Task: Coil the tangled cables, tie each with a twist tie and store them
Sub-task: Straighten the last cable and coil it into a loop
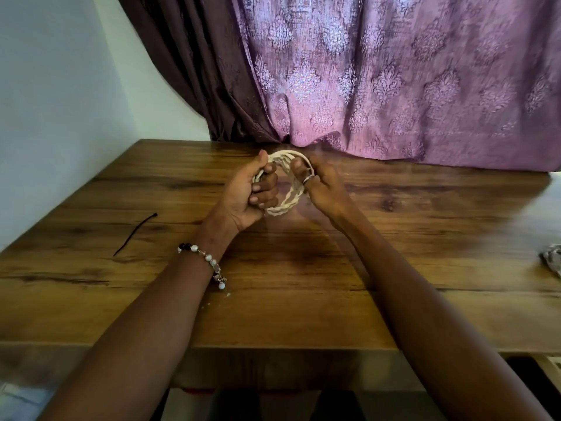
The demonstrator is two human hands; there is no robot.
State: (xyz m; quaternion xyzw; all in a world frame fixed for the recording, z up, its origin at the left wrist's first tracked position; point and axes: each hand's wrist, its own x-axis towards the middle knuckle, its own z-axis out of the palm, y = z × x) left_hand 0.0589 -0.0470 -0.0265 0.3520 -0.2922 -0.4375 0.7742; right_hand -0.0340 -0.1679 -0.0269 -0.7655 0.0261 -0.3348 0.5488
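A cream twisted cable (287, 199) is wound into a round coil, held up above the wooden table (394, 268) near its far edge. My left hand (252, 192) grips the coil's left side, fingers curled through the loop and thumb on top. On the coil's right side, my right hand (318, 183), with a ring on the thumb, pinches the strands. A thin dark twist tie (135, 234) lies flat on the table at the left, apart from both hands.
A purple patterned curtain (394, 80) hangs behind the table's far edge, touching it. A white wall stands at the left. A crumpled grey item (552, 259) shows at the table's right edge. The table's front edge runs under my forearms.
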